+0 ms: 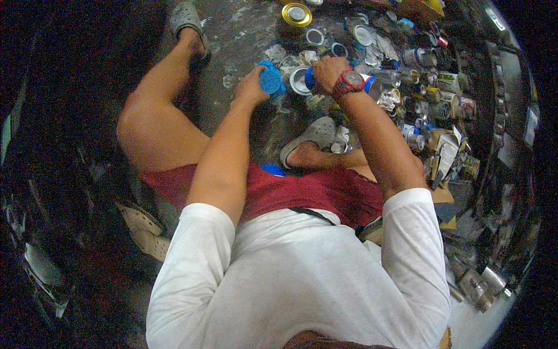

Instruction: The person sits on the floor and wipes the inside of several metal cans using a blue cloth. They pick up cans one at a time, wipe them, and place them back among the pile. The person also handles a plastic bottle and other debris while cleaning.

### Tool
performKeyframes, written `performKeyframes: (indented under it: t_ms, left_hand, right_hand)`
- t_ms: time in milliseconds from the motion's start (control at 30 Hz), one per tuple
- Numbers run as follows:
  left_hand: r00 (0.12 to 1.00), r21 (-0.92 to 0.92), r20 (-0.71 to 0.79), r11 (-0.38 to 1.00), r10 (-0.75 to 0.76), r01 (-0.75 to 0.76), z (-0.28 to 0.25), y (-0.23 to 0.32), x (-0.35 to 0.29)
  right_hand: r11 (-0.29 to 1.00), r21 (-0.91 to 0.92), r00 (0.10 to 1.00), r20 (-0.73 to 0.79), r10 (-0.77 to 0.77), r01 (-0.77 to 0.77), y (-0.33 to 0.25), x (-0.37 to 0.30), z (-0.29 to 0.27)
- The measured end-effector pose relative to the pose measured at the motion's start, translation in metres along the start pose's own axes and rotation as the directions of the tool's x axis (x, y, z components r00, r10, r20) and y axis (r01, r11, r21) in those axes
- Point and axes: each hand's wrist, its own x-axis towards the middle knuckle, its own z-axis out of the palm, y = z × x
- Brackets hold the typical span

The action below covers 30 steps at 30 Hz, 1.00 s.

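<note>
My left hand is closed around a round blue piece with ragged edges, like a blue lid or crumpled plastic; its exact kind is unclear. To the right, my right hand, with a red watch at the wrist, has its fingers bent round a blue rounded thing. How far that thing reaches under the palm is hidden. Between the hands lies a can with a pale rim. Beside the right wrist is a blue, white and red can.
Many cans, jars and crumpled wrappers cover the floor on the right, among them a clear jar. A gold-rimmed lid lies at the far side. Cardboard scraps pile by my right arm. My clogs rest on the floor.
</note>
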Motion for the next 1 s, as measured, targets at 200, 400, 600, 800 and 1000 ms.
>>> performKeyframes:
  t_ms: [200, 400, 600, 800, 1000]
  left_hand:
    - [1.000, 0.064, 0.020, 0.998, 0.021, -0.022, 0.004, -0.009, 0.005]
    - [0.994, 0.040, -0.017, 0.993, 0.111, -0.110, 0.010, -0.022, 0.011]
    - [0.981, 0.055, -0.017, 0.979, 0.196, -0.194, 0.008, -0.039, 0.021]
    - [0.956, 0.044, 0.001, 0.955, 0.293, -0.293, 0.006, -0.052, 0.026]
    - [0.912, -0.021, 0.016, 0.912, 0.411, -0.411, 0.000, -0.060, 0.037]
  right_hand:
    - [0.929, 0.343, 0.979, -0.094, 0.181, -0.139, 0.014, -0.040, 0.025]
    - [0.492, 0.869, 0.731, -0.309, 0.608, -0.042, 0.012, -0.102, 0.040]
    - [0.164, 0.935, 0.264, -0.252, 0.931, 0.314, 0.061, -0.204, 0.007]
    - [0.472, 0.863, -0.242, -0.427, 0.871, 0.178, 0.144, -0.338, 0.016]
    - [0.127, 0.987, -0.200, -0.145, 0.969, -0.101, 0.172, -0.387, 0.137]
